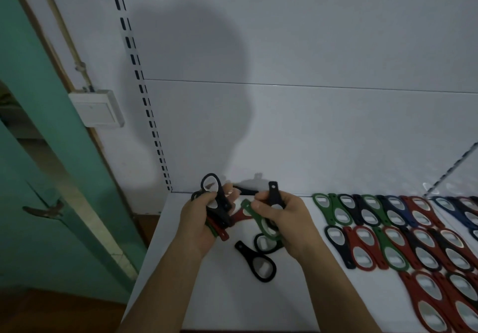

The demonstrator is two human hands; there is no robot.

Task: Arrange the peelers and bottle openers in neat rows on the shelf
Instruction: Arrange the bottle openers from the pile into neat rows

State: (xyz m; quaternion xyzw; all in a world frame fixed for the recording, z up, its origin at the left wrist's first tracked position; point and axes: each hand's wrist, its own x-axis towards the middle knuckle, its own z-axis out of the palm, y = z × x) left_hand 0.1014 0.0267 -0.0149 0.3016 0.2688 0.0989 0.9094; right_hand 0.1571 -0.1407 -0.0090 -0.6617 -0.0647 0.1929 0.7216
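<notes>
Now, far to your left a white switch box sits on the wall beside the green door frame, and a slotted upright runs down to the back corner of the white shelf. Over that shelf's left end your left hand has its fingers curled tight round a bundle of bottle openers. Black ones lie on top, red and green handles poke out below the palm, and one black loop stands up above your thumb. Just beside it, your right hand is clenched too. It pinches a black opener that sticks upward, while a green opener slants down under the same fingers. Below the two hands a loose black opener lies flat on the shelf, with a second dark opener partly hidden under your right hand. To the right, well apart from both hands, rows of openers in green, black, blue and red lie side by side.
</notes>
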